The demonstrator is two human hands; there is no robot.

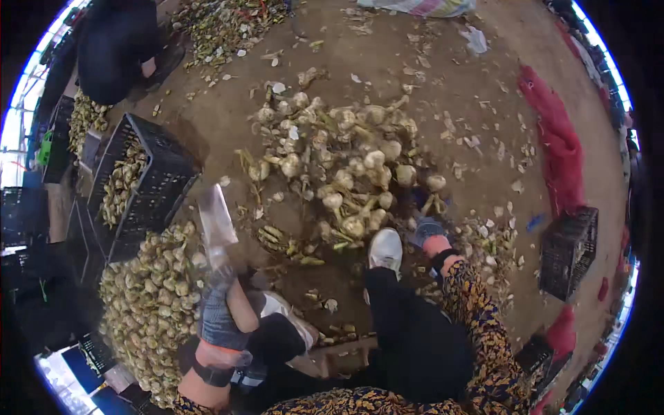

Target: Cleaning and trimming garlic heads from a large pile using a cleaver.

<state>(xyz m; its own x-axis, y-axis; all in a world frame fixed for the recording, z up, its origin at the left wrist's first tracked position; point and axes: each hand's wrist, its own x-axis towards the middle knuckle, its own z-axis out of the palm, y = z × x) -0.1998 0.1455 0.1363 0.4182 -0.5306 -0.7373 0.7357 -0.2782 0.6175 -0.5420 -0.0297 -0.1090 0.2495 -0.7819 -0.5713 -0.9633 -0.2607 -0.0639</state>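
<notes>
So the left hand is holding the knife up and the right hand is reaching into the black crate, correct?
Not quite. The head view shows the right hand reaching into the garlic pile on the ground, not a crate. The black crate sits off to the left. The left hand does hold the knife up.

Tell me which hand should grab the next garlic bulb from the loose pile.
Right. The right hand already reaches the garlic pile by the white shoe, seemingly free; the left hand is raised with a knife.
</notes>
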